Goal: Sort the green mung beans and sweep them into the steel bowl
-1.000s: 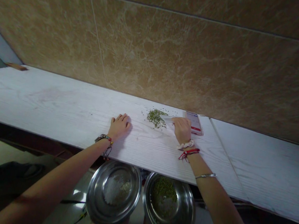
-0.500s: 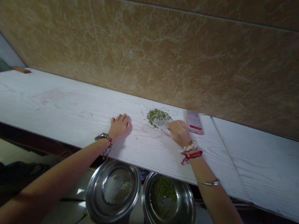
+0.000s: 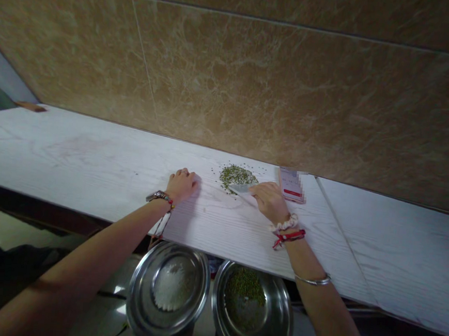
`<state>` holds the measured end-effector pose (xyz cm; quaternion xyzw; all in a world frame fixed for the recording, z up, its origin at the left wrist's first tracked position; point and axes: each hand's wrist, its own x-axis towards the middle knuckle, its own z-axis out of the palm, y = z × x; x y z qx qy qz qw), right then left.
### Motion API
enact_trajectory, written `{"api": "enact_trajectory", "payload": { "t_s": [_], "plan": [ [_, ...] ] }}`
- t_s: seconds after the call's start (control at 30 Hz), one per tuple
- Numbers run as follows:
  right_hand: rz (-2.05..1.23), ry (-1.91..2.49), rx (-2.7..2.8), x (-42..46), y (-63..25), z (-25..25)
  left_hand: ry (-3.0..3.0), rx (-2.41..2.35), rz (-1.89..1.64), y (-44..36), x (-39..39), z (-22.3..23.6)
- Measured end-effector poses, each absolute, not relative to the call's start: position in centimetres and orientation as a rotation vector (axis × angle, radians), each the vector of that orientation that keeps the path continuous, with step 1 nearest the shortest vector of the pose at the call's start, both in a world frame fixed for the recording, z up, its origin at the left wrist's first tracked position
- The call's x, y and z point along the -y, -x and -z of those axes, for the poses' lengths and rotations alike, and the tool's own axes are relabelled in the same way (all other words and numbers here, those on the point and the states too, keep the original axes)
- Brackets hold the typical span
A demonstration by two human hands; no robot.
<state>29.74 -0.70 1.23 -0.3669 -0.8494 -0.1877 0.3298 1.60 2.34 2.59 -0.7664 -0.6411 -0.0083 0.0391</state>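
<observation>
On the white wood-grain table, a loose pile of small green beans (image 3: 232, 175) lies spread, with stray beans around it. My right hand (image 3: 271, 199) pinches a pale, flat, blade-like piece (image 3: 240, 189) whose end rests at the near edge of the pile. Whether it is plastic or metal, I cannot tell. To the left of the beans, my left hand (image 3: 183, 184) rests on the tabletop with its fingers curled in; nothing shows in it.
Just behind my right hand lies a phone-like flat object (image 3: 292, 186). Below the table's front edge stand two steel bowls: the left bowl (image 3: 137, 290) holds white grains, the right bowl (image 3: 280, 317) green beans. A tiled wall (image 3: 231, 85) rises behind the table.
My left hand's fingers have curled in from lying flatter. The pale piece in my right hand has tilted and shifted slightly toward me at the bean pile's edge.
</observation>
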Motion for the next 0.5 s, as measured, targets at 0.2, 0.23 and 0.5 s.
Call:
{"api": "enact_trajectory", "payload": {
  "t_s": [0.2, 0.23, 0.5],
  "plan": [
    [0.450, 0.911, 2.267, 1.8, -30.1, -2.6, 2.382, 1.998, 0.175, -2.5, -3.9, -1.3],
    [0.444, 0.901, 2.281, 1.9, -30.0, -2.7, 2.396, 2.009, 0.195, -2.6, -4.1, -1.1],
    [0.499, 1.003, 2.212, 1.7, -29.9, -2.5, 2.487, 1.900, 0.266, -2.8, -5.4, -0.2]
  ]
}}
